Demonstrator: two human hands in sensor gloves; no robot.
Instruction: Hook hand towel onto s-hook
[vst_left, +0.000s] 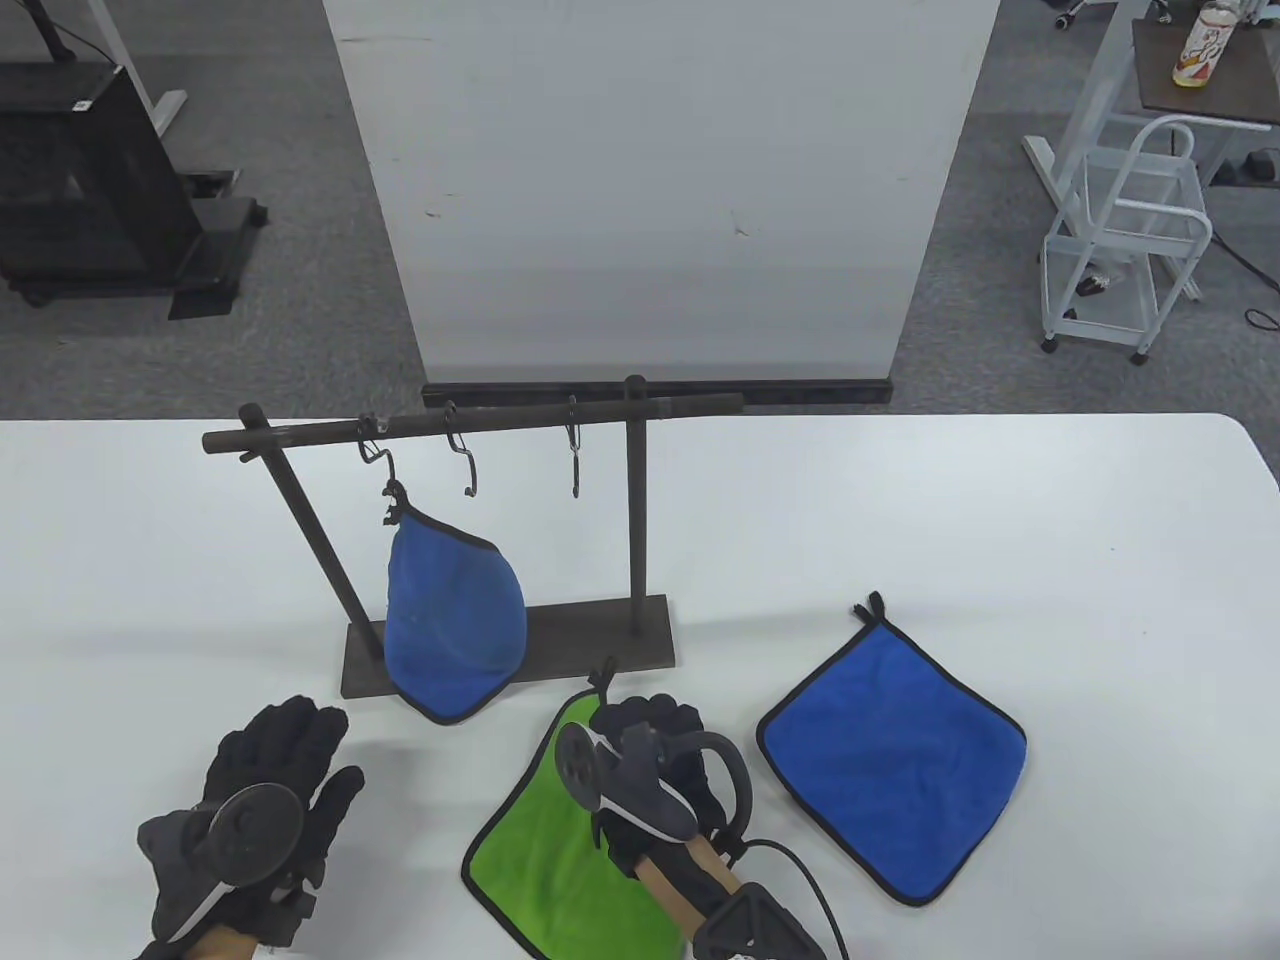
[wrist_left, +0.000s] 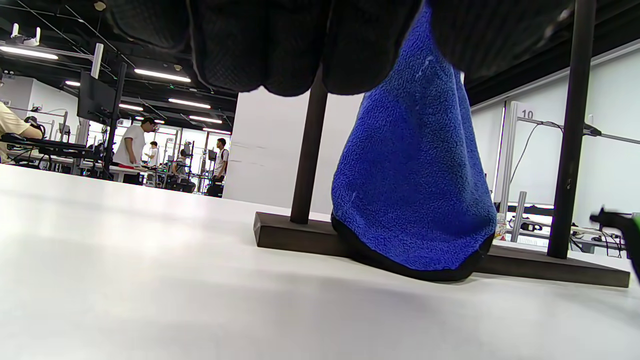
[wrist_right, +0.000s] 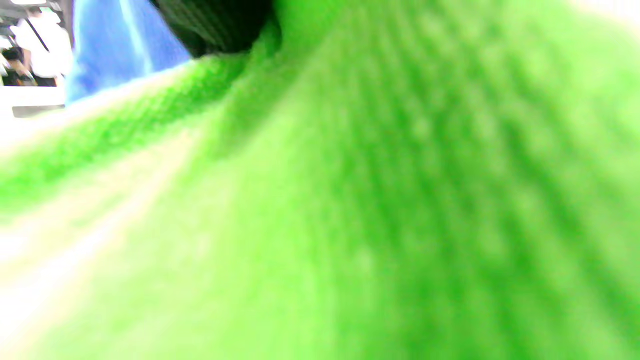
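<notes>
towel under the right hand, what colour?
Bright green towel with black edging, under the right hand; clearest in table view.

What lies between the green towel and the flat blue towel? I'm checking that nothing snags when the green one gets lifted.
Nothing: in the table view, only bare white table separates the green towel from the flat blue towel.

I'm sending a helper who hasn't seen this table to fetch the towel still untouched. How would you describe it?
Start at the dark wooden rack standing on the white table. To its right, nearer the table's front edge, a blue towel lies flat. Unlike the blue one hanging from a hook or the green one under the right hand, nothing touches it.
</notes>
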